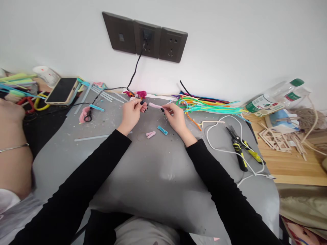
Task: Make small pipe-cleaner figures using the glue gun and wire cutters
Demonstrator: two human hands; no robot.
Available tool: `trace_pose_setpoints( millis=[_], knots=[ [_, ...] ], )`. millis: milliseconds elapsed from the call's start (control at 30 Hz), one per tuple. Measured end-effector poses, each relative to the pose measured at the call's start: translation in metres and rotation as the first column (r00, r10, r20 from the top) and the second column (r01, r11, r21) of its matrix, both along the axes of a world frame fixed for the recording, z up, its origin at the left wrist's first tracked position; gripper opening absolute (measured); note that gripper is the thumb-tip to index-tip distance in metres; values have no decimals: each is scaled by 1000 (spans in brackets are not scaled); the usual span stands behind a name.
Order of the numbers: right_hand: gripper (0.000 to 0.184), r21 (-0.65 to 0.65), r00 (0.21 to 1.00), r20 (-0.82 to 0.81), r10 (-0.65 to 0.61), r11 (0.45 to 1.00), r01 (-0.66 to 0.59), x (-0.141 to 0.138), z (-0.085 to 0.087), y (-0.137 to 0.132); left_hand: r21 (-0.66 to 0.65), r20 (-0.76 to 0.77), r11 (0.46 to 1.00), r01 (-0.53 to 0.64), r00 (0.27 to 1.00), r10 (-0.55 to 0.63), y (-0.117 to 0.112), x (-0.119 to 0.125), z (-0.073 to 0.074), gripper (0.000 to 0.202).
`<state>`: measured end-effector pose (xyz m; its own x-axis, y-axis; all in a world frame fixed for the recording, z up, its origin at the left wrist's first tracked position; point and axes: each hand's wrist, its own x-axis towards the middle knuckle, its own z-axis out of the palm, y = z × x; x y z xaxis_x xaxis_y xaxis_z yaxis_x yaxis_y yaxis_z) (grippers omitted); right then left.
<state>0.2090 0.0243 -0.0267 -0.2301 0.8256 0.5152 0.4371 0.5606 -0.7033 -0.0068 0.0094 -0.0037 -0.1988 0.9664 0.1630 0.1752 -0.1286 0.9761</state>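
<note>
Between the thumb and fingers of my right hand (175, 116) is one end of a pale pink fuzzy strip, likely a pipe cleaner (155, 105), which points left toward my other hand. My left hand (133, 111) is closed in a pinch just short of the strip's free end; whatever it holds, if anything, is too small to make out. Below the hands, a folded pink fuzzy piece (150, 134) lies on the grey mat (153, 177) beside a small blue clip (162, 130).
Colourful pipe cleaners (212, 104) lie along the wall, right of my hands. Pliers (238, 146) and a white cord (212, 144) rest at right, near plastic bottles (274, 98). A phone (62, 90), a black cable (136, 66) and another person's arm (12, 146) are at left.
</note>
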Motion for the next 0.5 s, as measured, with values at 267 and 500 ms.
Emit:
trace_pose_setpoints(
  millis=[267,500],
  knots=[
    [25,-17,1000,-4,-4,1000,4,0,1,0,21,-26,997,-68,997,69,-2,1,0,5],
    [24,1,1000,-7,-5,1000,5,0,1,-1,75,-81,996,-39,996,45,-1,0,-4,9]
  ],
)
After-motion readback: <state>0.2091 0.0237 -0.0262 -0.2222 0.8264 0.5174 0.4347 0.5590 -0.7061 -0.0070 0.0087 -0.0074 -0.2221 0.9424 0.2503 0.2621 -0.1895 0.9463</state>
